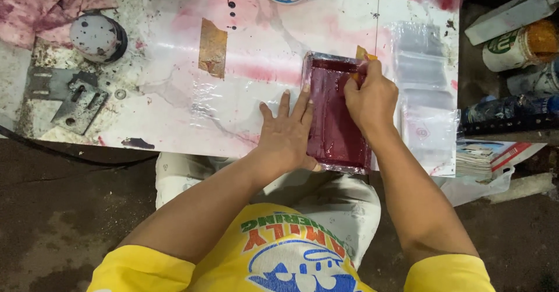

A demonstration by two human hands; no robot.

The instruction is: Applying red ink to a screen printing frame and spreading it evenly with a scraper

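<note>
Left hand (289,133) flat on red-filled pouch (336,117); right hand (367,97) grips orange scraper (364,55)

Yellow short-sleeved shirt (291,263) with a colourful print, pale trousers (343,202).

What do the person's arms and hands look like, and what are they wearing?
Both arms are bare from the short sleeves down. The left hand and right hand have no gloves, rings or watch that I can see. The shirt is bright yellow with short sleeves and a colourful print in red, green and blue on the front.
</note>
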